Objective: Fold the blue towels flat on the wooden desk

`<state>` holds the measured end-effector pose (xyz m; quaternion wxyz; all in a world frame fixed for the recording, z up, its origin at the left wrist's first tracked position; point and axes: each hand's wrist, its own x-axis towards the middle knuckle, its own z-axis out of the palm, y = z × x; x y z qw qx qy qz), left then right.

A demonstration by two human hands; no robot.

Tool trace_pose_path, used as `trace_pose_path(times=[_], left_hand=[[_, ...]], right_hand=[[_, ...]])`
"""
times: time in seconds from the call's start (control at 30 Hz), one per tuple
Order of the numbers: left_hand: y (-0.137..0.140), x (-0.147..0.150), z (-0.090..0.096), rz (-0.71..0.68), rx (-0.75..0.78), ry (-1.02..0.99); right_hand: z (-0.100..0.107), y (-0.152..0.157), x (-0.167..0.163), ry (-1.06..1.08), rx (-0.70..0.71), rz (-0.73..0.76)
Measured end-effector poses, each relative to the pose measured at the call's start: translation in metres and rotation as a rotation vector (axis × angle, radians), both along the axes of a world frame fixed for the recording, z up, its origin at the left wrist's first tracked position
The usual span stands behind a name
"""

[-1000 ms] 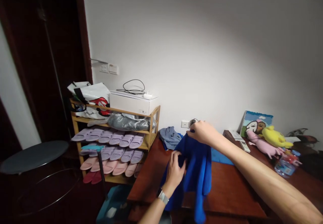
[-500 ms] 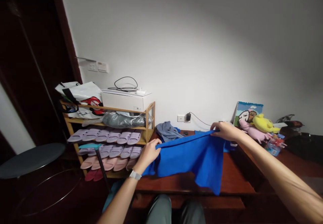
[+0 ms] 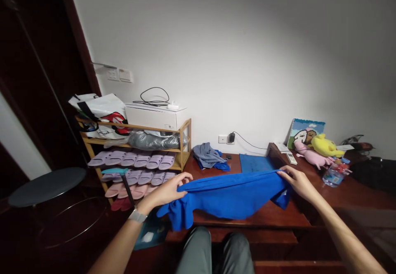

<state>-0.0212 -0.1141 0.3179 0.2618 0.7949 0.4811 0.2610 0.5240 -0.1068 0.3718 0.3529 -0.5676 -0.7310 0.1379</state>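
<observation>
A blue cloth (image 3: 229, 195) hangs stretched sideways above the reddish-brown wooden step (image 3: 275, 218); whether it is a towel or a garment I cannot tell. My left hand (image 3: 173, 189) grips its left end, with the forefinger lifted a little and a grey band on the wrist. Pinched in my right hand (image 3: 293, 179) is the upper right corner. Loose folds droop beneath both hands. Behind the cloth lies a crumpled grey-blue cloth (image 3: 207, 155) with bright blue fabric under it. A flat blue sheet (image 3: 253, 162) rests near the wall.
On the left stands a wooden shoe rack (image 3: 185, 158) with several slippers, a white box (image 3: 154, 115) and a bag (image 3: 107, 113). A round stool (image 3: 46, 185) is beside it. To the right sit plush toys (image 3: 315, 154) and a plastic bottle (image 3: 334, 175). A charger (image 3: 232, 137) is plugged into the wall.
My hands have moved farther apart, left hand to the left and right hand to the right and lower. The cloth is pulled wider, and its hanging right part has risen.
</observation>
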Motion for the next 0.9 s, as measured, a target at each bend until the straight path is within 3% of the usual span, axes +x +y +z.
trace_pose_path(times=[0.1, 0.2, 0.4, 0.7, 0.8, 0.9], left_hand=[[0.0, -0.021, -0.012, -0.025, -0.108, -0.044], [-0.001, -0.038, -0.02, 0.041, -0.153, -0.054], [0.007, -0.058, -0.033, 0.183, -0.072, -0.004], [0.037, -0.077, -0.052, 0.356, 0.043, 0.011], [0.038, -0.075, -0.055, 0.43, 0.086, -0.019], [0.032, -0.072, -0.052, 0.533, 0.16, -0.178]], right_hand=[[-0.011, -0.002, 0.008, -0.008, -0.116, 0.11], [-0.018, -0.004, 0.016, -0.022, -0.219, 0.22], [-0.053, 0.0, 0.033, -0.083, -0.252, 0.228], [-0.155, 0.028, 0.065, -0.07, -0.041, -0.079], [-0.169, 0.026, 0.067, -0.034, 0.118, -0.137], [-0.167, 0.013, 0.069, -0.092, 0.261, -0.187]])
